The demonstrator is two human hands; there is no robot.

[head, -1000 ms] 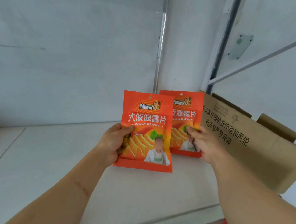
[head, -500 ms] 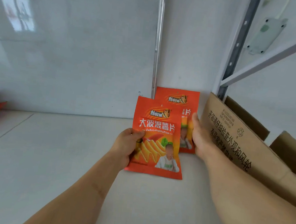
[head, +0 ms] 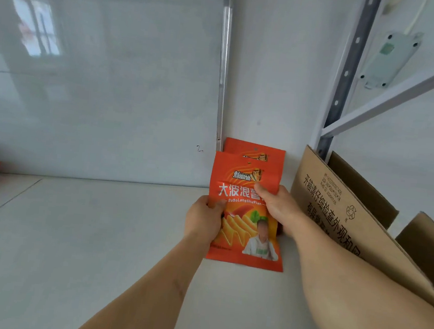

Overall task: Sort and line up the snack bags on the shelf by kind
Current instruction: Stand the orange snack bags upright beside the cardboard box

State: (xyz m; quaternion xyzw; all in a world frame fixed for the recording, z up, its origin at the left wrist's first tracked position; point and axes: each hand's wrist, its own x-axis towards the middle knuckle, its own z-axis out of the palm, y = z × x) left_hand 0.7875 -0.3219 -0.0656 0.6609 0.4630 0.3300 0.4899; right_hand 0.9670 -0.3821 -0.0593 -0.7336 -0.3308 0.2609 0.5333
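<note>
Orange front snack bag point(head: 242, 220) stood upright on the white shelf point(head: 73, 243), pinched at its left edge by the left hand point(head: 203, 220) and at its right edge by the right hand point(head: 277, 205). A matching rear bag point(head: 255, 150) leaned against the wall behind, beside a cardboard box point(head: 340, 204).

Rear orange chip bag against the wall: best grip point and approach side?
Judging by its pose, pinch the top seal of the rear bag from above. It stands upright against the back wall; only that strip shows, since the front bag, held by the left hand and right hand, covers the rest, and the cardboard box crowds its right.
</note>
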